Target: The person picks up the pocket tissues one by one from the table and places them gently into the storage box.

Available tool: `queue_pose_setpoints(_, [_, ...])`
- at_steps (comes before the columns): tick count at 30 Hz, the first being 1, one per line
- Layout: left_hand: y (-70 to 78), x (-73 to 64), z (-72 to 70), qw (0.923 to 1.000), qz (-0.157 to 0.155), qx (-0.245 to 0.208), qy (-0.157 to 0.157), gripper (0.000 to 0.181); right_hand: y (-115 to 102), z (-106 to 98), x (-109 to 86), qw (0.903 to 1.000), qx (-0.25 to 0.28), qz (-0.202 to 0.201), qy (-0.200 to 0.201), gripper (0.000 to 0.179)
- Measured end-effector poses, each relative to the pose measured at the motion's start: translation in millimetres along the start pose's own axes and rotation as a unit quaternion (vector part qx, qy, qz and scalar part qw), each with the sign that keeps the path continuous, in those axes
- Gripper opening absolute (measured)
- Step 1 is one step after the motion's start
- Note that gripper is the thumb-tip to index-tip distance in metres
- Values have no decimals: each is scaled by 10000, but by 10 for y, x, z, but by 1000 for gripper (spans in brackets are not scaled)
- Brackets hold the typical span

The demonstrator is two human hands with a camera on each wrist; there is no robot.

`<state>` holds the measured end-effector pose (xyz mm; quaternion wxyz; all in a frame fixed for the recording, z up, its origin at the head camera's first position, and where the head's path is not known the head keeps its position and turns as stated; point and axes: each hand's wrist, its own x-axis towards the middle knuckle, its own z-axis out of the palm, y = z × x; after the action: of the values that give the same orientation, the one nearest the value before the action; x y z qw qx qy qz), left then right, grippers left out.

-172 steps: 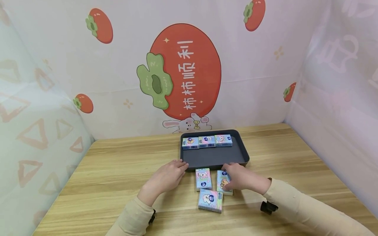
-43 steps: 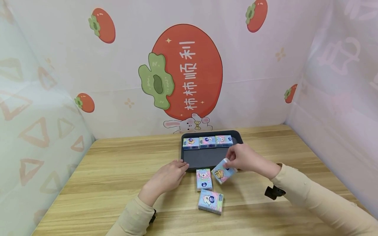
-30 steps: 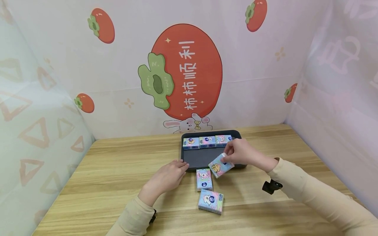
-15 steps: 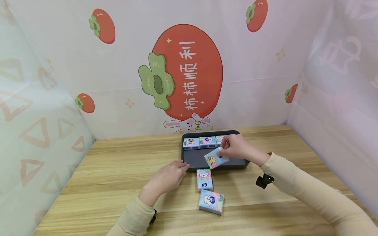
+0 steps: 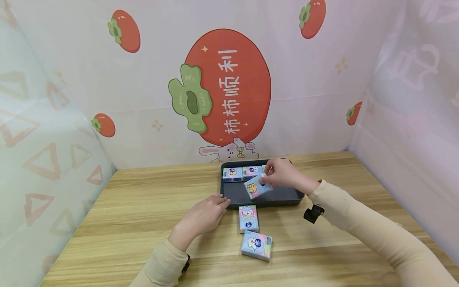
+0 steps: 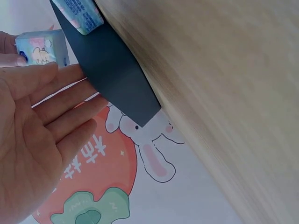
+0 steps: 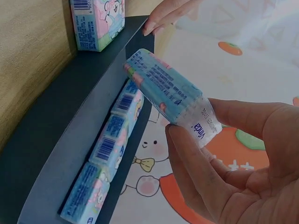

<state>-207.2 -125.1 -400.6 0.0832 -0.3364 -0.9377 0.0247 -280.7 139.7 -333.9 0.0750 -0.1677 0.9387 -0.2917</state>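
Observation:
My right hand (image 5: 285,174) pinches a pack of tissues (image 5: 257,187) by one end, tilted above the dark grey tray (image 5: 297,195). In the right wrist view the held tissue pack (image 7: 163,84) shows blue printed wrapping and a whitish end between thumb and fingers. With fingers extended, my left hand (image 5: 208,211) touches the tray's left front corner; the left wrist view shows its fingertips (image 6: 97,100) at the tray wall. Along the tray's back side lie three tissue packs, among them a left one (image 5: 232,174) and a middle one (image 5: 252,171); my right hand partly covers the third.
Two more tissue packs lie on the wooden table (image 5: 150,207) in front of the tray: one (image 5: 248,218) close to its front rim, the other (image 5: 256,244) nearer to me at an angle. A printed cloth wall (image 5: 150,79) stands behind the table.
My right hand has picked up the right-hand tissue pack from the table and carried it up and left over the tray. The left hand has stayed at the tray's corner.

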Motion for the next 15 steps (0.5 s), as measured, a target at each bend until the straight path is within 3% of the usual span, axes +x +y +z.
queue_pose_setpoints(15, [-3,15,3,9999,-60,1,-125,32,-3,100,223,9992,175,349,-115,34])
